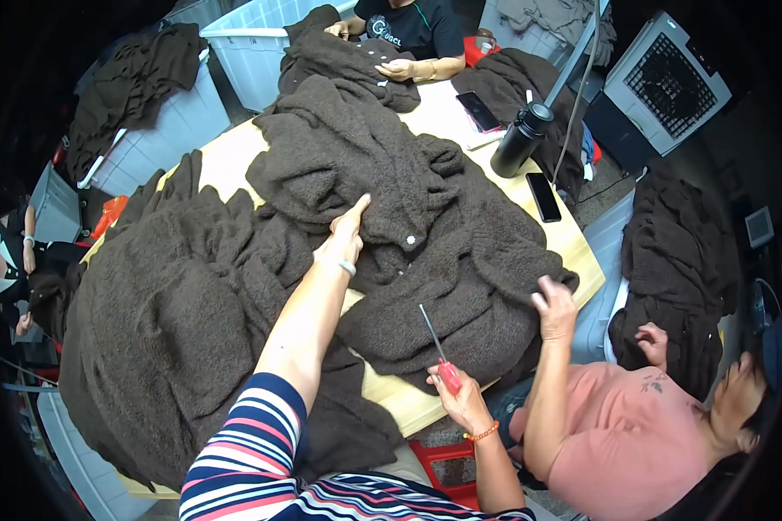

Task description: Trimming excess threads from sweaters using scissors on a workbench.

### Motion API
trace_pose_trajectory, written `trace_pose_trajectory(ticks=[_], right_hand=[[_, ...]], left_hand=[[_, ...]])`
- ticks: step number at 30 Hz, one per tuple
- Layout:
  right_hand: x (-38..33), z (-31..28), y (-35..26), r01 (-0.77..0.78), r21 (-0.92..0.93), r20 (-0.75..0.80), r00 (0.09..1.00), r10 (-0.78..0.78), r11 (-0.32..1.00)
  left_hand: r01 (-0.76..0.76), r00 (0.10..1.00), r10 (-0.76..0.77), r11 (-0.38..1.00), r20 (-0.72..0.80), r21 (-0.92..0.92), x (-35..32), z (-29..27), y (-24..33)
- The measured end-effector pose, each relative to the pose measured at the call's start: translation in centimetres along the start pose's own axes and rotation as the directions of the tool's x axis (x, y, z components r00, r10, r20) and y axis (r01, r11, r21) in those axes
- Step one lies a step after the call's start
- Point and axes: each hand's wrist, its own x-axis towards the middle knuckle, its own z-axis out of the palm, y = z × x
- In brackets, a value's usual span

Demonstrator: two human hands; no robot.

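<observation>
A heap of dark brown knitted garments (339, 130) lies across the table in front of me. My left hand (344, 236), with a pale band at the wrist, reaches into the heap and grips a fold of a brown knitted garment (382, 187); some fingers are hidden by the cloth. Just right of it, a small white flower-shaped piece (411, 240) shows on the fabric. In my right hand (463, 404) is a screwdriver (448, 376) with a red handle, its thin metal shaft pointing up and forward over a spread brown garment (460, 321).
A co-worker in pink (630, 430) sits at the right, one hand on the garment near mine. Another person (408, 35) handles garments across the table (586, 260). A black bottle (521, 139) and two phones stand or lie at the far right. Plastic bins (161, 130) surround the table.
</observation>
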Motion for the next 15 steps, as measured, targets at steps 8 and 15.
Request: trace_pose_trajectory(ticks=[8,15], right_hand=[[-0.7,2.0,-0.2,-0.042,-0.192,-0.238,0.971,-0.005,0.981],[-0.5,4.6,-1.6,-0.166,-0.241,-0.031,0.986,0.163,0.956]], left_hand=[[0.095,0.96,-0.025,0.967,0.279,-0.238,-2.3,0.5,3.4],[-0.145,0.911,0.193,0.977,0.365,-0.157,-11.0,-7.1,19.5]])
